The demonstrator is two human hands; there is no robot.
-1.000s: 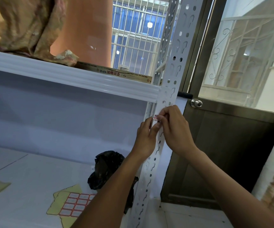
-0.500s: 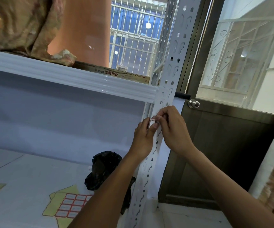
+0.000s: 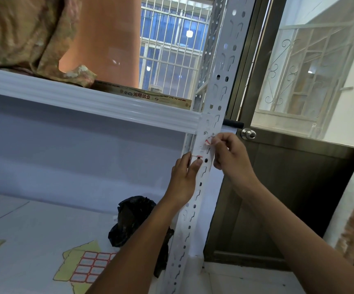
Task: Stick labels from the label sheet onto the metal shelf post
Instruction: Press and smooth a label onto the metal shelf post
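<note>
Head camera looks up at my two hands raised to the post (image 3: 220,81), just under where the shelf (image 3: 87,102) meets it. The label (image 3: 201,150) is stretched between them on the front of the post. My left hand (image 3: 183,179) is the lower one. Its thumb and fingertips are closed on the label's bottom edge, pinning it to the metal so that end acts as an anchor and the strip can't slide. My right hand (image 3: 230,154), higher and on the door side, pinches the top corner, which curls off the metal. I hold it lifted like that, I judge, so I can line it up along the post and lay it down from the bottom upward without trapping a crease. I cannot tell whether the middle of the label is stuck. The post is punched with holes and slots, so parts of the label would bridge gaps and will want a firm rub.

The label sheet (image 3: 91,266) lies flat on the surface well below my left forearm, with several red-edged labels on it, within reach for the next one. A black bag (image 3: 133,217) sits beyond it, beside the post and below my left wrist. The door knob (image 3: 248,134) is just past my right knuckles, on the door (image 3: 278,198) behind the post, and my hand does not touch it.
</note>
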